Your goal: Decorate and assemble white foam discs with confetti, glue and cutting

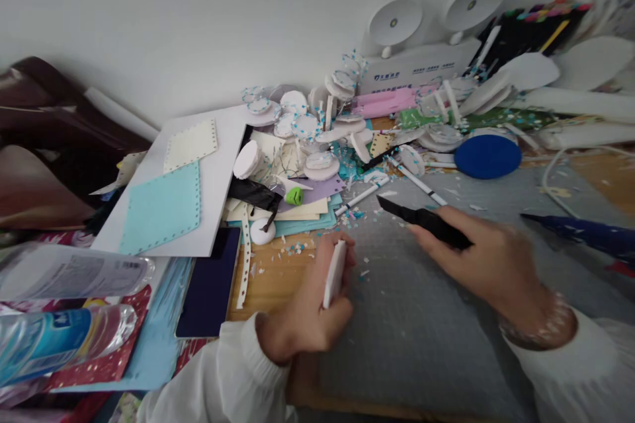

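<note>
Two hands work above a grey cutting mat that covers the right part of a wooden table. A white board lies to the left of the mat, tilted over the clutter, with a pale blue perforated sheet and a smaller cream one on top of it. Behind the mat a heap of white foam discs and paper scraps is piled against the wall, and a blue round disc rests just right of that heap. A plastic water bottle lies on its side at the far left. The right hand is curled around a black craft knife, whose tip points left and away over the mat. The left hand pinches a thin white foam piece on edge between thumb and fingers, at the mat's left border, near the knife but apart from it. Two white pens lie just beyond the blade. Tiny white and blue crumbs dot the mat.
</note>
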Demonstrator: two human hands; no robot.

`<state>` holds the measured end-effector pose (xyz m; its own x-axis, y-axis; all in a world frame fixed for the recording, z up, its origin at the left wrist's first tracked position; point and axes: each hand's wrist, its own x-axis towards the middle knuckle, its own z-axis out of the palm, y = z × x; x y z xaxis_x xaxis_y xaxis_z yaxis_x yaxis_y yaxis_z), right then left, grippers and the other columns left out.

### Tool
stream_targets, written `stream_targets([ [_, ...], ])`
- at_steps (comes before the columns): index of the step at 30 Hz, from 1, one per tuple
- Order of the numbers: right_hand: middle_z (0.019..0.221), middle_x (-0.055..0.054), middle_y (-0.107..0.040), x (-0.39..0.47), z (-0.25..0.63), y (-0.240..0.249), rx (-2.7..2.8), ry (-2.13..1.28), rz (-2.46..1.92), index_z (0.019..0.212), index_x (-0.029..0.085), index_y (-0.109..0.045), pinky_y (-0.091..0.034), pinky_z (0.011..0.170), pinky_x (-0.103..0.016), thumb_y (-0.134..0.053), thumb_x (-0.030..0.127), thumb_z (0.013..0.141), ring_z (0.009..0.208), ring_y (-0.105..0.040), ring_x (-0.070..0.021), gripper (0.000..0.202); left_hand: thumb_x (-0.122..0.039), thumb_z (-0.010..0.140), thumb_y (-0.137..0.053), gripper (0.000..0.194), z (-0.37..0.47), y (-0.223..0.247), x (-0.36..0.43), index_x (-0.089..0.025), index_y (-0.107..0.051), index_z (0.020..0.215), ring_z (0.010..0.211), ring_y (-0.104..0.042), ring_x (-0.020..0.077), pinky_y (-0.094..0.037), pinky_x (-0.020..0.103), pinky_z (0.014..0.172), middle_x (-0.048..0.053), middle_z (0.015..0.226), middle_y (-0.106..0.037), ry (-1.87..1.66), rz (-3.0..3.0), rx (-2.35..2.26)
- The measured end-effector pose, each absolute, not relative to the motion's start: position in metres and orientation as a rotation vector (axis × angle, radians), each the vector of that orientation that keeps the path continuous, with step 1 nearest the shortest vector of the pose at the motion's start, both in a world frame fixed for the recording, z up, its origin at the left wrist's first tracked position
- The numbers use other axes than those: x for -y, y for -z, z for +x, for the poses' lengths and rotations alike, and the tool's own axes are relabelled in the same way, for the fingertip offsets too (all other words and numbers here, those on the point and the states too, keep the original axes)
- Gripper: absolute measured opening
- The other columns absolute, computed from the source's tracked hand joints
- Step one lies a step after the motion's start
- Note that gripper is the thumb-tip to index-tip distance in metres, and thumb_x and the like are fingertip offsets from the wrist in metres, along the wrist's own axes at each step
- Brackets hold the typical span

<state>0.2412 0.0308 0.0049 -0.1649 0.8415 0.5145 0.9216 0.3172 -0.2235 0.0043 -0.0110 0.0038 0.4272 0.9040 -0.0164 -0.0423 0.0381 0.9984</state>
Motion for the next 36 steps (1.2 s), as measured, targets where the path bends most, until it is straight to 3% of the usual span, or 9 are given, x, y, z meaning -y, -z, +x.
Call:
stream_targets([
  [2,0.050,-0.003,-0.056,-0.032,0.242,-0.005,2.016,0.125,-1.568,0.068,0.022,-0.060,-0.028,0.048,-0.029,-0.039,0.067,0.092,0.044,-0.052,-0.0177,0.055,-0.018,0.070,-0.062,0.056,0.009,-0.002,0.009,-0.027,-0.043,0.122,0.075,-0.048,0.0129,-0.040,0.022,0.059,0.003,0.102,-0.049,-0.936,1.058,-0.711],
  [4,0.051,-0.003,-0.056,-0.031,0.241,-0.005,2.006,0.071,-1.565,0.068,0.023,-0.059,-0.029,0.049,-0.029,-0.037,0.069,0.092,0.046,-0.054,-0.0185,0.056,-0.041,0.074,-0.064,0.052,0.014,-0.004,0.005,-0.020,-0.047,0.120,0.068,-0.052,0.0133,-0.042,0.022,0.053,0.006,0.100,-0.055,-0.945,0.819,-0.544],
  [7,0.051,-0.002,-0.055,-0.031,0.240,-0.007,1.955,-0.004,-1.651,0.069,0.022,-0.057,-0.028,0.048,-0.029,-0.035,0.073,0.089,0.045,-0.053,-0.0186,0.059,-0.069,0.081,-0.045,0.068,0.019,-0.011,0.001,-0.012,-0.053,0.117,0.063,-0.060,0.0181,-0.041,0.023,0.047,0.014,0.093,-0.063,-0.847,0.558,-0.416],
  [10,0.051,-0.001,-0.052,-0.034,0.241,-0.008,1.893,-0.111,-1.736,0.070,0.022,-0.055,-0.028,0.048,-0.028,-0.031,0.077,0.088,0.044,-0.048,-0.0167,0.062,-0.075,0.084,-0.032,0.075,0.018,-0.015,-0.003,-0.013,-0.052,0.121,0.065,-0.065,0.0220,-0.041,0.023,0.045,0.017,0.091,-0.068,-0.732,0.398,-0.343],
  [14,0.051,-0.001,-0.051,-0.037,0.244,-0.007,1.871,-0.152,-1.709,0.068,0.022,-0.052,-0.027,0.049,-0.028,-0.033,0.076,0.088,0.046,-0.047,-0.0158,0.061,-0.067,0.084,-0.040,0.066,0.013,-0.015,-0.006,-0.015,-0.054,0.122,0.067,-0.066,0.0217,-0.043,0.024,0.050,0.016,0.090,-0.070,-0.693,0.359,-0.330],
  [18,0.051,0.001,-0.052,-0.035,0.246,-0.005,1.892,-0.066,-1.609,0.070,0.021,-0.055,-0.028,0.046,-0.027,-0.041,0.067,0.091,0.042,-0.046,-0.0134,0.053,-0.043,0.069,-0.067,0.063,0.009,-0.015,-0.006,-0.014,-0.058,0.125,0.086,-0.066,0.0215,-0.048,0.029,0.074,0.014,0.105,-0.070,-0.738,0.501,-0.418],
  [23,0.051,0.001,-0.053,-0.026,0.240,-0.010,2.001,0.106,-1.322,0.070,0.021,-0.054,-0.033,0.046,-0.027,-0.046,0.054,0.094,0.043,-0.051,-0.0138,0.041,-0.034,0.066,-0.081,0.059,0.004,-0.009,-0.006,-0.021,-0.066,0.121,0.103,-0.063,0.0243,-0.043,0.039,0.097,0.009,0.109,-0.070,-0.781,0.856,-0.571],
  [29,0.054,0.000,-0.056,-0.010,0.227,-0.017,2.163,0.065,-1.047,0.067,0.020,-0.054,-0.036,0.051,-0.029,-0.050,0.050,0.091,0.047,-0.055,-0.0147,0.039,-0.020,0.049,-0.093,0.077,0.004,-0.004,-0.006,-0.026,-0.062,0.119,0.117,-0.058,0.0281,-0.036,0.048,0.108,0.007,0.120,-0.064,-0.891,1.043,-0.818],
  [36,0.052,0.001,-0.054,-0.010,0.225,-0.017,2.215,0.094,-1.049,0.062,0.020,-0.053,-0.033,0.051,-0.029,-0.054,0.051,0.088,0.046,-0.051,-0.0124,0.040,-0.018,0.044,-0.094,0.088,0.007,-0.011,-0.007,-0.022,-0.057,0.124,0.126,-0.052,0.0332,-0.034,0.053,0.111,0.012,0.130,-0.058,-0.879,1.150,-0.975],
])
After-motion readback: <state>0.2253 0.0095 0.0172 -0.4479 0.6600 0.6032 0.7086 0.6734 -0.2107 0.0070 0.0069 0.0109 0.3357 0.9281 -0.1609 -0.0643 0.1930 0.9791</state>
